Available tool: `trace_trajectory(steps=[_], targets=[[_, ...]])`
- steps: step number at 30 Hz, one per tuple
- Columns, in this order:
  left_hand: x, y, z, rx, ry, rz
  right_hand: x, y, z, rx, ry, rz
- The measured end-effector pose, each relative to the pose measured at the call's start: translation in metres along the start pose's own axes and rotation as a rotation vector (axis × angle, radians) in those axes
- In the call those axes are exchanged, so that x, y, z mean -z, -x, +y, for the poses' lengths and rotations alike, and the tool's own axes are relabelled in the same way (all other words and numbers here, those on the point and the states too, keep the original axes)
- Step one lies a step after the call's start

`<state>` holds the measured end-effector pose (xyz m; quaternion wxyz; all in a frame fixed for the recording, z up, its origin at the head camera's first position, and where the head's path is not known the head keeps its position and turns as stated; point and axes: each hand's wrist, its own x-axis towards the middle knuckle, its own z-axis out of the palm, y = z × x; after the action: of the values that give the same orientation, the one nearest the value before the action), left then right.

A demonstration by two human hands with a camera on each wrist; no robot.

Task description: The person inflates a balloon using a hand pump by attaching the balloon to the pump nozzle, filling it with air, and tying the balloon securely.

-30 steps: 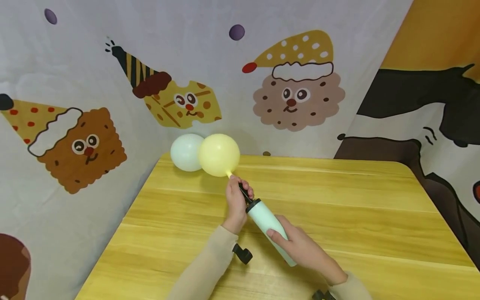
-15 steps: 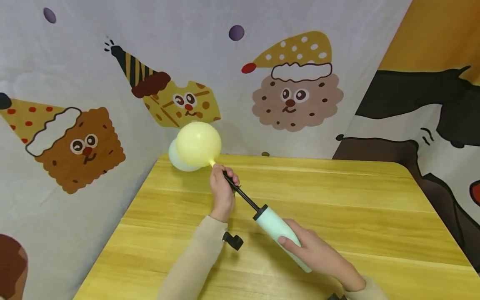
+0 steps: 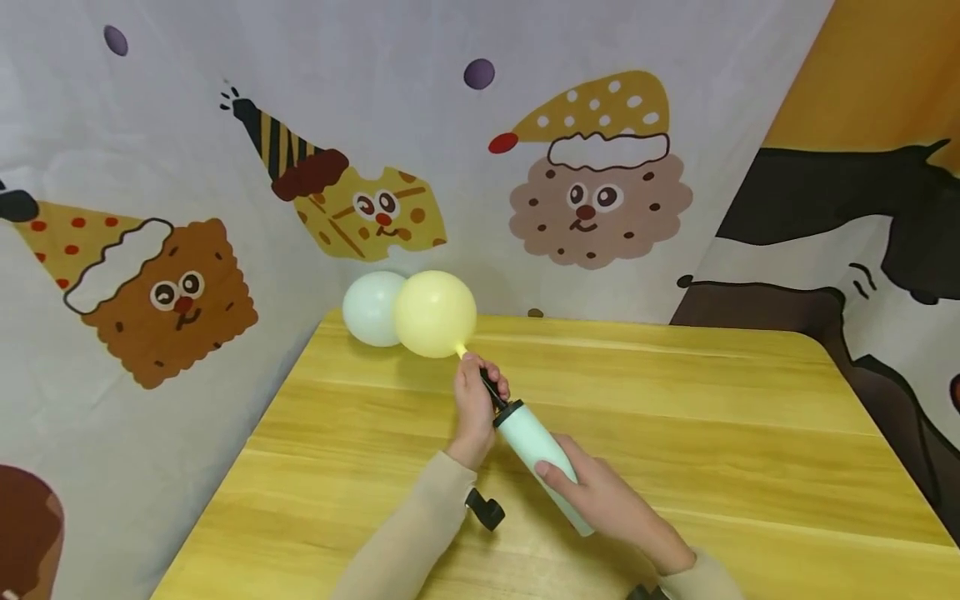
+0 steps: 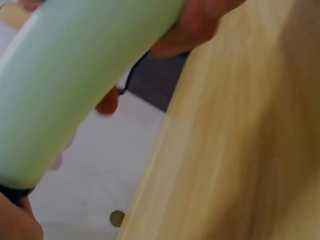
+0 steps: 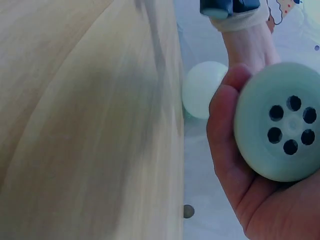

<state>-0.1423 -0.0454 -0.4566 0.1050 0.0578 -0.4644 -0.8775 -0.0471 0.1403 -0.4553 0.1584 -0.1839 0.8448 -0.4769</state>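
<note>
A mint-green hand pump (image 3: 531,435) with a black collar and black nozzle end slants between both hands in the head view. My left hand (image 3: 474,408) grips its black front end and the neck of an inflated yellow balloon (image 3: 435,314). Round the mint barrel, my right hand (image 3: 606,498) holds the pump, the thumb lying along its top. The rod between the collar and left hand is nearly all pushed in. In the right wrist view, the pump's round base (image 5: 293,126) shows a ring of several dark holes. The mint barrel (image 4: 85,85) fills the left wrist view's upper left.
A pale green balloon (image 3: 367,308) rests at the table's back left corner, partly behind the yellow one. The wooden table (image 3: 712,433) meets a cloth backdrop (image 3: 420,75) printed with cartoon biscuits and cheese. A black camera mount (image 3: 486,509) sits on the left wrist.
Half a second ago the hands were farther apart, with a long black rod exposed. Now they have come back together, the rod slid in, and the yellow balloon moved right and down.
</note>
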Motion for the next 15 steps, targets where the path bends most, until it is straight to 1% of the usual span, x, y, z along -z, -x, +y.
trace_trajectory(steps=[2,5,8,10,12,15], targets=[[0.003,-0.005,0.003,-0.010,-0.001,-0.001,0.001,0.002,-0.001,-0.006,-0.019,-0.007],[0.009,-0.015,0.014,-0.044,0.015,0.014,0.005,0.009,-0.001,0.002,-0.013,-0.016],[0.015,-0.025,0.028,-0.104,0.045,0.042,0.012,0.019,0.002,0.015,0.034,-0.023],[0.017,-0.030,0.035,-0.130,0.057,0.048,0.016,0.025,0.004,0.018,0.055,-0.034],[0.017,-0.032,0.039,-0.135,0.060,0.046,0.019,0.028,0.007,0.024,0.073,-0.035],[0.015,-0.031,0.036,-0.115,0.061,0.053,0.018,0.027,0.010,0.033,0.085,-0.039]])
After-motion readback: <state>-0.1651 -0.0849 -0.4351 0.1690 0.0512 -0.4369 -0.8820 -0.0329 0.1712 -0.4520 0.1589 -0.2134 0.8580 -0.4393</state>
